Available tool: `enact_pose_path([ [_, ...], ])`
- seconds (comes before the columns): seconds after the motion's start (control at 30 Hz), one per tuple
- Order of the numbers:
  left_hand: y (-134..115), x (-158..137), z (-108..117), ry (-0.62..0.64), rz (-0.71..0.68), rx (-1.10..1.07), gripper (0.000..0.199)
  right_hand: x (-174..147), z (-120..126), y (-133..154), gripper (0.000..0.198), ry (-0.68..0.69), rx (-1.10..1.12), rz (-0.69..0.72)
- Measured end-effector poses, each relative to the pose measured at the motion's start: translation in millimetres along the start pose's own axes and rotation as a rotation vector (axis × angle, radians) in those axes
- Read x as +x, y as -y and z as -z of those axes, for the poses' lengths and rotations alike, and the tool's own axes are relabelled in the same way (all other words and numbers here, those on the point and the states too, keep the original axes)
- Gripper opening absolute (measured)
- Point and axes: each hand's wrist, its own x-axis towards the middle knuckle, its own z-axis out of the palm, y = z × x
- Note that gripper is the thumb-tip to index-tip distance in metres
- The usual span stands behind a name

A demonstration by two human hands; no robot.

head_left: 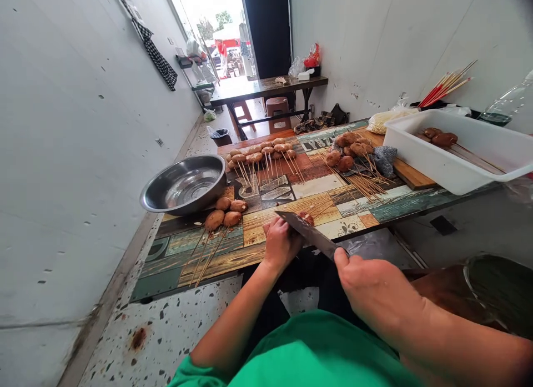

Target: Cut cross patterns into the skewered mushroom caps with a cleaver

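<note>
My right hand (370,281) is wrapped round the handle of a knife (310,235) with a broad dark blade. The blade slants up and left across a brown oval food piece (307,218) with pale marks on it, partly hidden. Closed in front of that piece is my left hand (280,240), its fingertips by the blade's tip; what its fingers grip is hidden. Left of it, several skewered brown oval pieces (214,220) lie on the patterned table (258,251). More skewered pieces (266,150) are heaped in a row farther back.
A steel basin (187,184) stands at the table's left end. Another skewer pile (352,145) lies on a grey cloth (383,158) beside a wooden board (414,173). A white tub (441,165) holding skewers is at the right. Farther back are a second table (266,87) and a doorway.
</note>
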Motion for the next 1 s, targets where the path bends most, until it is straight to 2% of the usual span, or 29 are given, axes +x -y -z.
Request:
enact_pose_path([
  [0.1, 4, -1, -2, -0.001, -0.008, 0.013, 0.030, 0, -1, -33, 0.029, 0.003, 0.284, -0.028],
  [0.17, 5, -1, -2, 0.005, 0.010, 0.027, 0.036, -1, -6, -56, 0.020, 0.014, 0.603, -0.077],
  [0.27, 6, 0, -2, 0.021, 0.025, 0.027, 0.036, -1, -19, -80, 0.021, 0.242, 1.156, -0.216],
  [0.3, 6, 0, -1, 0.023, 0.027, 0.024, 0.037, 0, -24, -84, 0.021, 0.311, 1.282, -0.261],
  [0.37, 6, 0, -1, 0.032, 0.032, 0.014, 0.037, 0, -33, -88, 0.022, 0.365, 1.432, -0.305],
  [0.57, 7, 1, -1, 0.049, 0.043, 0.008, 0.037, -1, -43, -96, 0.029, 0.392, 1.589, -0.276],
  [0.83, 6, 3, 0, 0.063, 0.050, -0.002, 0.037, -2, -50, -102, 0.036, 0.463, 1.614, -0.283],
  [1.0, 7, 3, 1, 0.079, 0.026, -0.025, 0.038, 9, -53, -101, 0.033, 0.456, 1.654, -0.257],
])
